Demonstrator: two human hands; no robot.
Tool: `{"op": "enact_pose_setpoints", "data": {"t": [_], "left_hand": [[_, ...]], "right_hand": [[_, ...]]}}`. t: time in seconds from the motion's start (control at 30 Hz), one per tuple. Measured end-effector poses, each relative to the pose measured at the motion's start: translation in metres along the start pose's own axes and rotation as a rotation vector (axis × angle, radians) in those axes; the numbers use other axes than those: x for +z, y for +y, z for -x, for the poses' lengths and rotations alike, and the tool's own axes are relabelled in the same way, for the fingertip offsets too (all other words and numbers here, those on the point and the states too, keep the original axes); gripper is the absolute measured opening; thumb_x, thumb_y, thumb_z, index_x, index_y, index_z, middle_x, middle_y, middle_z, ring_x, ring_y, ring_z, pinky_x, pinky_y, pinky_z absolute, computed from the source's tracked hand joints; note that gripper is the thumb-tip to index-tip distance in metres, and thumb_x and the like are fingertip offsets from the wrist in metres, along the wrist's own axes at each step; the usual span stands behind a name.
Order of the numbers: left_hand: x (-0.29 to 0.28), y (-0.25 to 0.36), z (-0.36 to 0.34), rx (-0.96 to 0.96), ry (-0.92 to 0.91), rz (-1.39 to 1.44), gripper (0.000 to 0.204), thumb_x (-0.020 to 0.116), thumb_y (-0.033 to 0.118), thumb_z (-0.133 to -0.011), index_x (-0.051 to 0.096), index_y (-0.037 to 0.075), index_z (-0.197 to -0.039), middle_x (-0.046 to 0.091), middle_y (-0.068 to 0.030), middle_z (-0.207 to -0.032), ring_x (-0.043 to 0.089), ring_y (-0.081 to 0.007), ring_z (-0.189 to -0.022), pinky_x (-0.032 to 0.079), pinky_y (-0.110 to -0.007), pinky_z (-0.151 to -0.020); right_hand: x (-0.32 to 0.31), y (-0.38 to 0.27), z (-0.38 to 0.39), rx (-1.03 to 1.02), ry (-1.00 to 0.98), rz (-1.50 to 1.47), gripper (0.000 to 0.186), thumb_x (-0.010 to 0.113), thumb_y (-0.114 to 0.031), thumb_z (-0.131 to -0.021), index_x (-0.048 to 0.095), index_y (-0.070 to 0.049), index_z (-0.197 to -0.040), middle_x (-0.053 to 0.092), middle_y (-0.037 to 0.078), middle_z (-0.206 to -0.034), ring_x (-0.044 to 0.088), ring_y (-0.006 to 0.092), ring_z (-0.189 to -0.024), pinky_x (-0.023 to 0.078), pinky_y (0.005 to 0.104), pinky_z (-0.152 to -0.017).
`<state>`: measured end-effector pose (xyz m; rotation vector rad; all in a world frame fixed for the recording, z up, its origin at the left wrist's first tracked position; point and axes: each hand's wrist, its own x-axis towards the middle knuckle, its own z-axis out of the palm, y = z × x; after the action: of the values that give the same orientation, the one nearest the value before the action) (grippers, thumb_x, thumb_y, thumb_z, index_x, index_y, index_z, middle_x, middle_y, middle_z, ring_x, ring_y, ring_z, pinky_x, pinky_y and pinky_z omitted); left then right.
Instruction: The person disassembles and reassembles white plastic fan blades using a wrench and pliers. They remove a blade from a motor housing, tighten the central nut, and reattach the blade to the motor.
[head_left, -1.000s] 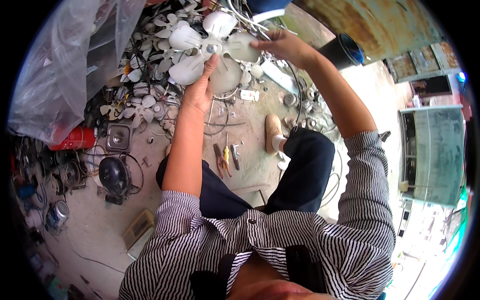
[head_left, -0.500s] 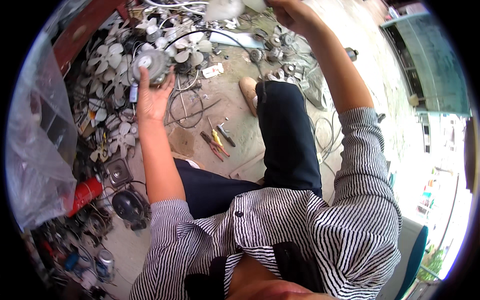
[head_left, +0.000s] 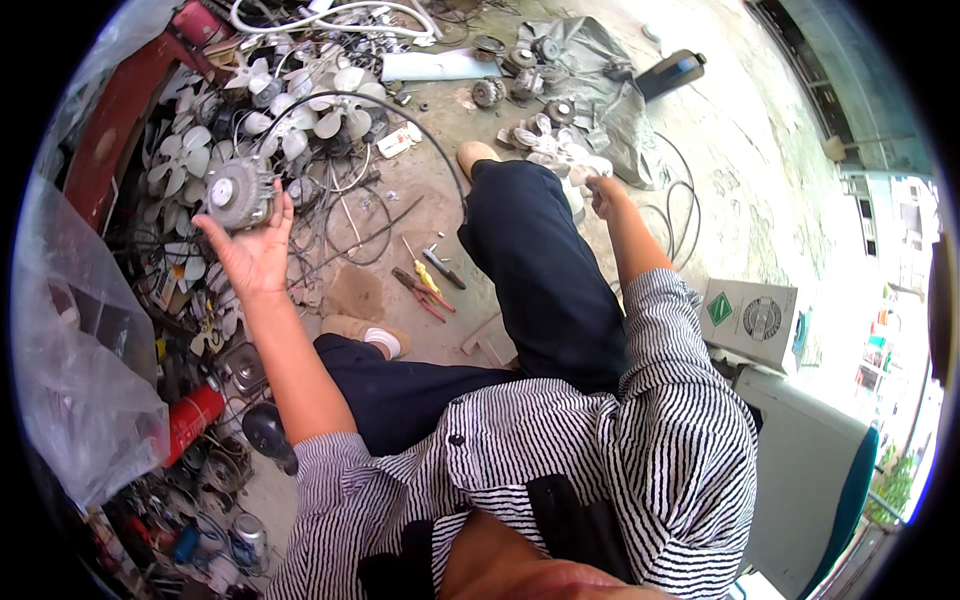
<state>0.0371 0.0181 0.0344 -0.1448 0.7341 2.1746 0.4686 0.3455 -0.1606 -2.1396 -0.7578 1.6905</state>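
Note:
My left hand cradles a round grey fan motor with a white centre hub, its thumb spread and fingers up along the side, over a pile of loose fan blades. On the other side, past my right knee, my right hand grips a white fan blade piece, where other white blades lie beside several motors and a grey sheet. Pliers, a yellow-handled tool and a dark tool lie on the floor between my legs.
Clear plastic sheeting and a red cylinder are at left, among tangled parts. A black cable arcs across the pile. A pale pipe lies at the back. At right are a cardboard box, a dark container and a white panel.
My left hand, earlier on a large fan, has taken the motor and moved left with it. My right hand has carried the large fan from the top down beside my right knee.

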Motion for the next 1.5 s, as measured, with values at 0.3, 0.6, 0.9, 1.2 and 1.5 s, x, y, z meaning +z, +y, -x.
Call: {"op": "enact_pose_setpoints", "data": {"t": [0.3,0.6,0.9,1.2,1.5], "left_hand": [[0.006,-0.010,-0.006,-0.017,-0.105,0.009,0.099,0.061,0.072,-0.070,0.031,0.009,-0.140,0.039,-0.0164,-0.139,0.040,-0.0448,-0.122,0.041,-0.052,-0.095],[0.001,0.002,-0.004,0.065,-0.105,-0.027,0.057,0.066,0.035,-0.085,0.044,0.007,-0.130,0.051,-0.0140,-0.127,0.052,-0.0406,-0.114,0.047,-0.045,-0.090],[-0.007,0.018,0.009,0.331,-0.016,-0.313,0.073,0.076,0.026,-0.079,0.028,0.021,-0.133,0.050,-0.0076,-0.126,0.057,-0.0283,-0.109,0.049,-0.040,-0.086],[-0.028,0.023,0.005,0.303,-0.156,-0.292,0.065,0.074,0.031,-0.081,0.042,0.004,-0.131,0.051,-0.0117,-0.130,0.057,-0.0335,-0.112,0.048,-0.038,-0.094],[-0.013,0.014,0.015,0.120,0.003,-0.182,0.041,0.070,0.021,-0.083,0.056,0.008,-0.119,0.061,-0.0058,-0.116,0.059,-0.0221,-0.105,0.047,-0.040,-0.092]], "right_hand": [[0.001,-0.009,-0.046,-0.106,-0.095,0.127,0.022,0.055,-0.022,-0.088,0.064,-0.007,-0.074,0.055,0.001,-0.056,0.038,0.0079,-0.037,0.027,0.0266,-0.036],[0.160,-0.130,0.242,-0.911,-0.590,0.366,0.033,0.045,-0.028,-0.098,0.059,-0.006,-0.118,0.063,-0.001,-0.085,0.032,0.0033,-0.053,0.025,0.0188,-0.046],[0.218,-0.094,0.343,-1.056,-1.024,0.375,0.031,0.047,-0.028,-0.098,0.061,-0.006,-0.115,0.066,-0.002,-0.095,0.040,0.0022,-0.069,0.034,0.0167,-0.061],[0.251,0.036,0.212,-0.166,-1.154,0.622,0.023,0.053,-0.017,-0.093,0.061,-0.002,-0.107,0.066,0.005,-0.089,0.051,0.0110,-0.061,0.039,0.0238,-0.052],[0.232,0.190,0.025,-0.299,-0.477,1.435,0.019,0.055,-0.017,-0.083,0.066,-0.002,-0.088,0.067,0.013,-0.079,0.064,0.0209,-0.060,0.050,0.0348,-0.053]]}}
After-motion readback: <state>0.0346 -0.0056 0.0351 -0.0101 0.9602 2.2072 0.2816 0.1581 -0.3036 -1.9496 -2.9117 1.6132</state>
